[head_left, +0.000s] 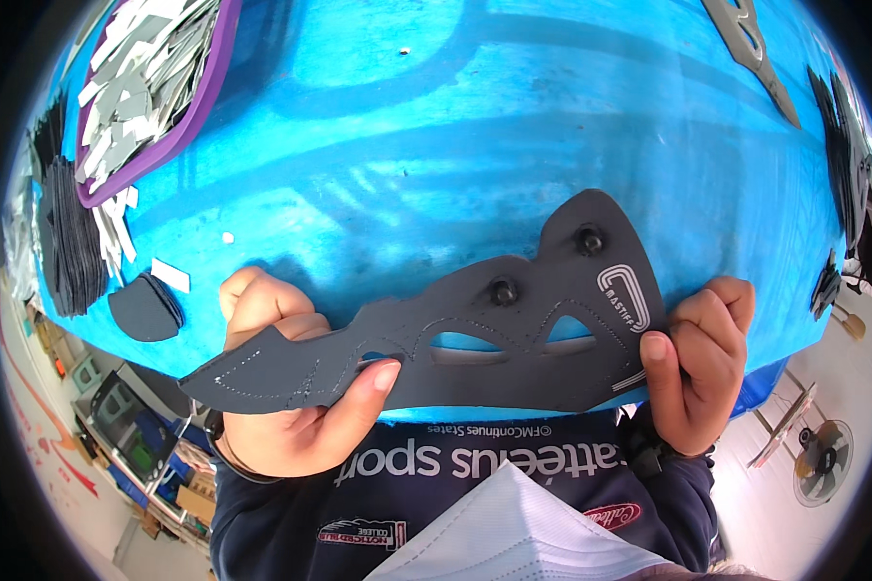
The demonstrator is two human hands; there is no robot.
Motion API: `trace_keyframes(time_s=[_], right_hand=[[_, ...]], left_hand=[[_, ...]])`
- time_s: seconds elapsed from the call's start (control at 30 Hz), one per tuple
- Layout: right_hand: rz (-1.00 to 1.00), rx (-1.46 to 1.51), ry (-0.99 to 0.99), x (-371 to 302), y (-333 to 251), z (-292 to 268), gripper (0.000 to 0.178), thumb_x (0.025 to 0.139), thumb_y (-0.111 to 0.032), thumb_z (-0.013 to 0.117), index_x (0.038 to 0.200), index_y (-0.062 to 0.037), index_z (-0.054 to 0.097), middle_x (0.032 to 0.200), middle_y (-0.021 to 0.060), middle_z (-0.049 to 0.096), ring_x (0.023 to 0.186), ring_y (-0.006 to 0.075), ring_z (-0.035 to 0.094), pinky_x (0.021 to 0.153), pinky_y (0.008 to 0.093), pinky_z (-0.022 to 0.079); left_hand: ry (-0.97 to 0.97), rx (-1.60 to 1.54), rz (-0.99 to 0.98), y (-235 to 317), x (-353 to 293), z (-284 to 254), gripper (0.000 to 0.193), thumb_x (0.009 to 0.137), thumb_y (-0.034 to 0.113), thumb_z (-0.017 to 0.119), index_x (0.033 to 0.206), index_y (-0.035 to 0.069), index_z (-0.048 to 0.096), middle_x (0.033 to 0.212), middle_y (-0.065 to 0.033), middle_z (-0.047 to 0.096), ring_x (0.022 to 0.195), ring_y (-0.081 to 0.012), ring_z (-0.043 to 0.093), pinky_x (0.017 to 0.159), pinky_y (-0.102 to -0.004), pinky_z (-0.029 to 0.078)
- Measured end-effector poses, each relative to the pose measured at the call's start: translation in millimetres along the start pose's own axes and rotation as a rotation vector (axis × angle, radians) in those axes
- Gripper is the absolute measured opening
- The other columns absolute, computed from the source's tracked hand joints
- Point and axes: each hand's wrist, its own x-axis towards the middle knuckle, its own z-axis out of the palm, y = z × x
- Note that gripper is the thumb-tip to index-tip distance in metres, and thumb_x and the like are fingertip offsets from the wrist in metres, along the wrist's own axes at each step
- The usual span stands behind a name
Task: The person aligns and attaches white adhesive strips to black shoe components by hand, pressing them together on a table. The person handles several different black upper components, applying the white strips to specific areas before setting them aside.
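Observation:
A flat dark grey leather-like piece [543, 290], shaped like part of a shoe upper, is stretched between my two hands above the near edge of the blue table [417, 174]. It has dotted stitch lines, two rounded cutouts, two dark round studs and light printed marks at its right end. My left hand [320, 436] grips the narrower left part, thumb on the near face and fingers curled behind it. At the right edge, my right hand [702, 358] pinches the piece beside the printed marks, thumb in front. The fingertips behind the piece are hidden.
A purple tray [189, 145] heaped with white and grey strips stands at far left. Near it lie a stack of dark pieces [73, 232], rounded dark pieces [145, 308] and a white strip [171, 275]. At right are a similar cut piece [751, 53] and dark stacks [848, 165].

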Motion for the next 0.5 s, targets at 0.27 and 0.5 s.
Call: trace_keyframes(time_s=[0.27,0.5], right_hand=[[-0.082,-0.257,-0.02,-3.7,-4.6,3.8,0.025,0.068,-0.012,0.076,0.062,-0.0037,0.053,0.073,0.0064,0.052,0.076,0.0285,0.043,0.069,0.0368,0.036],[-0.167,0.121,0.091,-5.9,4.7,-6.1,0.027,0.075,-0.019,0.074,0.067,-0.0015,0.055,0.077,0.0078,0.054,0.074,0.0278,0.047,0.065,0.0371,0.039]], left_hand=[[0.056,0.131,-0.042,8.5,5.6,6.1,0.02,0.061,0.011,0.08,0.067,0.005,0.061,0.064,-0.0018,0.051,0.065,-0.0213,0.043,0.067,-0.0374,0.03],[0.063,-0.118,0.045,5.2,4.3,-0.3,0.018,0.07,0.008,0.078,0.077,0.002,0.062,0.073,-0.0055,0.055,0.07,-0.0209,0.049,0.063,-0.0348,0.038]])
